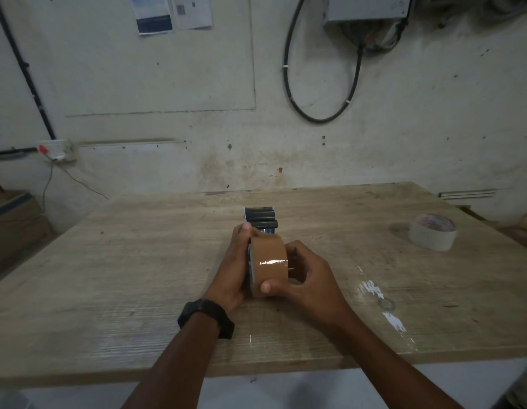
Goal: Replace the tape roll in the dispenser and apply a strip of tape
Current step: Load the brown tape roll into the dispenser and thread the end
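A brown tape roll [269, 258] sits on the tape dispenser [260, 218], whose black rollers and metal front stick out beyond my fingers at the middle of the wooden table [138, 261]. My left hand [235, 267] grips the dispenser's left side, thumb up near the rollers. My right hand [309, 278] clasps the roll from the right, with the thumb pressed on its near face. The dispenser's handle and frame are mostly hidden by my hands.
A white tape roll [432, 235] lies flat at the table's far right. A small clear ring [386, 303] and white marks lie right of my right hand. Cardboard boxes [14, 225] stand left of the table. The wall is just behind the table.
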A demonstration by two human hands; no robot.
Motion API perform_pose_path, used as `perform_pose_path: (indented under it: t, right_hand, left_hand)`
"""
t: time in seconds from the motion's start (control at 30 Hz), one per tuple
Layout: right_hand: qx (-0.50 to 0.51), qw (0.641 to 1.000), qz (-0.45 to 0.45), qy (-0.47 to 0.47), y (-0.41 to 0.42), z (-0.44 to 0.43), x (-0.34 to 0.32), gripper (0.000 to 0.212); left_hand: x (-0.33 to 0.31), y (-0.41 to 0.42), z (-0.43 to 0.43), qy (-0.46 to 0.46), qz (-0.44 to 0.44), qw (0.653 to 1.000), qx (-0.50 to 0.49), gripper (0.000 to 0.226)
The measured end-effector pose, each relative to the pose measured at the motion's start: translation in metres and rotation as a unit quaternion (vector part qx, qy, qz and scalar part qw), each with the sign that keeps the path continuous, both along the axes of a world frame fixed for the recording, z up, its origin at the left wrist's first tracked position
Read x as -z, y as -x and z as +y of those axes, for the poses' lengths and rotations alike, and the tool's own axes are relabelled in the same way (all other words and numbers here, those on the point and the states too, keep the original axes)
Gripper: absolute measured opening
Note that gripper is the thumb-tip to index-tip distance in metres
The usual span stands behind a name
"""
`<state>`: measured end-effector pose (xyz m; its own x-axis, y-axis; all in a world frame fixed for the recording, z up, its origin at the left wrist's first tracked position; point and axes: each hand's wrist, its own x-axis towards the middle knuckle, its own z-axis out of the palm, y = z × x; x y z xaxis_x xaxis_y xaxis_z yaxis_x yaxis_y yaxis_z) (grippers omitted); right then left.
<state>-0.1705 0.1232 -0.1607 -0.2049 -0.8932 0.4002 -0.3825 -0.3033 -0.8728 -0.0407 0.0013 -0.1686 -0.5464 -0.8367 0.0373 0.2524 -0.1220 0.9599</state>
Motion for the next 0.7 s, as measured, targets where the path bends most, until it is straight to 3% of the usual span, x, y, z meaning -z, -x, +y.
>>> perform_pose_path:
  t: [0.17, 0.33, 0.47, 0.57, 0.7]
  right_hand:
    - [0.002, 1.000, -0.004, -0.005, 0.0013, -0.0017, 0.0021, 0.053]
    - [-0.028, 0.999, -0.012, -0.020, 0.0033, 0.0009, 0.0049, 0.040]
    - [-0.044, 0.999, -0.018, 0.003, 0.0003, 0.0014, 0.0043, 0.036]
    - [-0.028, 0.999, -0.024, 0.022, -0.0009, 0.0012, 0.0018, 0.042]
    - [0.009, 0.998, -0.026, 0.065, -0.0007, -0.0007, 0.0011, 0.035]
  left_hand:
    - [-0.0009, -0.0005, 0.0001, -0.021, 0.014, 1.000, -0.002, 0.081]
    - [-0.0007, 0.0011, -0.0017, -0.023, 0.013, 1.000, -0.010, 0.085]
    - [-0.0023, 0.0019, -0.0018, -0.025, 0.011, 1.000, -0.014, 0.082]
    - [-0.0030, 0.0014, -0.0028, -0.042, 0.015, 0.999, 0.000, 0.093]
    - [-0.0024, 0.0011, -0.0029, -0.043, 0.025, 0.999, 0.001, 0.082]
